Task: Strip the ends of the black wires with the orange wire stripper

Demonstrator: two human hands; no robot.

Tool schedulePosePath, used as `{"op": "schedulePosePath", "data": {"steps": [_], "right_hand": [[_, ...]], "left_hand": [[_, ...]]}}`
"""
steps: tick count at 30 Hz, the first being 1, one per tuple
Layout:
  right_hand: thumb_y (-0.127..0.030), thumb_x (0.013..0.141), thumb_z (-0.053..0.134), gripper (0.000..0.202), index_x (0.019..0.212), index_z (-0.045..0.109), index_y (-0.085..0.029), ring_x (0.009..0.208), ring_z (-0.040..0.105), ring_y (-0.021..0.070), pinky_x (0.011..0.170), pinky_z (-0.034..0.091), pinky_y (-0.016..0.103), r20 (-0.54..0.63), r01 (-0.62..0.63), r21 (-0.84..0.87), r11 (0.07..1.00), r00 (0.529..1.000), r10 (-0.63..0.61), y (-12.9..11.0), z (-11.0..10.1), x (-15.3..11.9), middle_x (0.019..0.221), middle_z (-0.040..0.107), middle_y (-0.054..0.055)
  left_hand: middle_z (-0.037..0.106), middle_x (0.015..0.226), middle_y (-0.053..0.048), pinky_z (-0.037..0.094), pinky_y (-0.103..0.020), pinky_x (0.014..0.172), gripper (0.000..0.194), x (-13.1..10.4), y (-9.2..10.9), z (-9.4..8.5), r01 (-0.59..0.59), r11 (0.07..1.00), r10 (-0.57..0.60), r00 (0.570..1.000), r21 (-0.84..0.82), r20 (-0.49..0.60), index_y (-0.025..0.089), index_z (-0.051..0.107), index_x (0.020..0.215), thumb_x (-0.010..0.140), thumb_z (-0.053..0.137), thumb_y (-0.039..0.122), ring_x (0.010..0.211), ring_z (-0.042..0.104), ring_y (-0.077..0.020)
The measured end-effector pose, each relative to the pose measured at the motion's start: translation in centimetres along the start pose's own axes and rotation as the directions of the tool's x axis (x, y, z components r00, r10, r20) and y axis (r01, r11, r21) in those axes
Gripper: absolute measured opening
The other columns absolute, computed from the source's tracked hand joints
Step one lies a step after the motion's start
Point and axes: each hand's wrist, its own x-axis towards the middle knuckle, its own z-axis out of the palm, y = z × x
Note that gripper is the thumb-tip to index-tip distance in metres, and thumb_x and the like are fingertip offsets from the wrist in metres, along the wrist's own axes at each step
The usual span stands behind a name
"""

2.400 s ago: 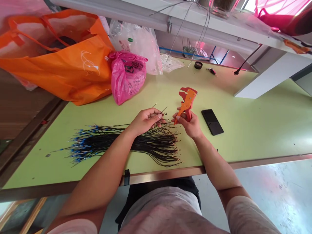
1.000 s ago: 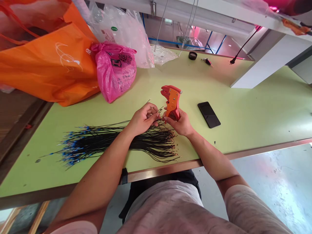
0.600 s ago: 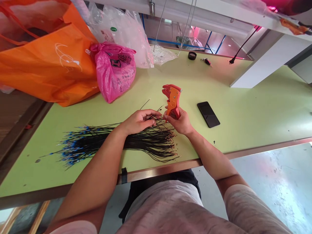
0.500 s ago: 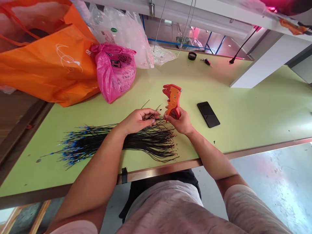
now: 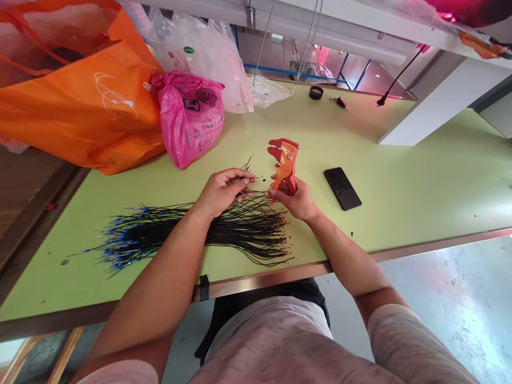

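My right hand (image 5: 295, 198) is wrapped round the handles of an orange-and-red wire stripper (image 5: 285, 162), held upright with its jaws apart and pointing left. Thumb and fingers of my left hand (image 5: 226, 191) pinch a thin black wire (image 5: 258, 177), whose tip sticks out toward the stripper without touching it. More wire ends rise behind those fingers. Under my left forearm lies a large bundle of black wires (image 5: 240, 229). Its left end has blue parts (image 5: 120, 242); copper-coloured tips (image 5: 283, 234) show at the right end.
A black phone (image 5: 342, 188) lies right of the stripper. An orange bag (image 5: 80, 112), a tied pink bag (image 5: 192, 120) and clear plastic bags (image 5: 208, 58) stand at the back left. A black ring-shaped cap (image 5: 316, 93) and keys (image 5: 340, 103) lie near the back edge. A white post (image 5: 424, 106) rises at the right.
My left fingers have closed in a pinch on a wire and shifted slightly left, its tip now pointing right. The right hand with the wire stripper has hardly moved.
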Motion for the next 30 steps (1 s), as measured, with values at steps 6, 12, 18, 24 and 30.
{"op": "schedulePosePath", "data": {"steps": [6, 12, 18, 24, 30], "right_hand": [[-0.045, 0.074, 0.091, 0.057, 0.115, 0.060, -0.020, 0.081, 0.073, 0.0187, 0.081, 0.061, 0.037, -0.016, -0.028, 0.000, 1.000, 0.999, 0.028, 0.0, -0.2, 0.1, 0.089, 0.073, 0.002], [-0.043, 0.073, 0.091, 0.055, 0.113, 0.061, -0.021, 0.080, 0.071, 0.0182, 0.083, 0.059, 0.038, -0.034, 0.014, -0.067, 0.998, 0.999, -0.017, -0.2, 0.0, 0.1, 0.088, 0.072, 0.001], [-0.043, 0.080, 0.085, 0.046, 0.112, 0.060, -0.020, 0.078, 0.066, 0.0180, 0.080, 0.058, 0.037, -0.029, 0.041, -0.177, 0.983, 0.998, -0.047, -0.6, 0.2, -0.2, 0.087, 0.071, 0.002], [-0.042, 0.081, 0.084, 0.046, 0.113, 0.061, -0.020, 0.077, 0.066, 0.0180, 0.080, 0.057, 0.037, -0.023, 0.064, -0.184, 0.981, 0.997, -0.069, -0.8, 0.2, -0.3, 0.088, 0.071, 0.003], [-0.044, 0.081, 0.085, 0.048, 0.115, 0.061, -0.020, 0.078, 0.068, 0.0184, 0.084, 0.059, 0.039, -0.048, 0.051, -0.179, 0.983, 0.997, -0.060, -0.8, 0.0, -0.2, 0.087, 0.071, 0.002]], "left_hand": [[0.077, 0.084, -0.007, 0.051, -0.025, 0.055, 0.046, -0.1, 0.1, -0.5, 0.038, 0.996, -0.056, 0.974, 0.086, 0.221, 0.015, 0.079, 0.101, 0.068, 0.093, 0.045, 0.059, 0.062, -0.0113], [0.073, 0.074, -0.004, 0.056, -0.027, 0.061, 0.050, 0.3, -0.6, 0.0, 0.055, 0.998, -0.060, 0.986, 0.034, 0.153, 0.015, 0.076, 0.099, 0.068, 0.093, 0.050, 0.067, 0.068, -0.0161], [0.070, 0.075, -0.003, 0.056, -0.028, 0.059, 0.049, 0.5, -1.4, 0.4, 0.070, 0.997, -0.071, 0.997, 0.036, 0.043, 0.016, 0.074, 0.099, 0.067, 0.091, 0.049, 0.067, 0.069, -0.0179], [0.070, 0.081, -0.004, 0.056, -0.032, 0.069, 0.036, 0.7, -2.3, 0.1, -0.093, 0.915, 0.121, 0.992, 0.393, -0.047, 0.019, 0.076, 0.104, 0.082, 0.076, 0.047, 0.070, 0.067, -0.0183], [0.068, 0.132, -0.012, 0.048, -0.044, 0.111, 0.028, -0.2, -0.7, 0.6, -0.366, 0.677, 0.439, 0.897, 0.639, 0.050, 0.023, 0.079, 0.104, 0.089, 0.068, 0.044, 0.127, 0.061, -0.0292]]}}
